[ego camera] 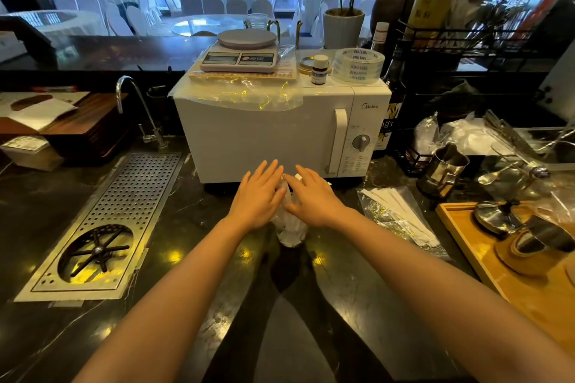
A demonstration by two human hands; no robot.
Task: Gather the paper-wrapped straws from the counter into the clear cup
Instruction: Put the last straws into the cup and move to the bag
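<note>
A clear cup (291, 236) stands on the dark counter in front of the microwave, packed with white paper-wrapped straws (287, 196) that stick up out of it. My left hand (259, 196) and my right hand (314, 199) lie flat on either side of the straw bundle, fingers stretched, pressing against the tops. The straw tips (297, 176) show between my fingers. Most of the bundle is hidden by my hands. Several more wrapped straws lie inside a crinkled clear bag (401, 214) on the counter to the right.
A white microwave (280, 134) stands right behind the cup, with a scale (241, 53) and tape rolls (357, 65) on top. A perforated metal drain tray (102, 224) lies at left, a tap (137, 109) behind it. A wooden tray (485, 258) with metal cups sits at right.
</note>
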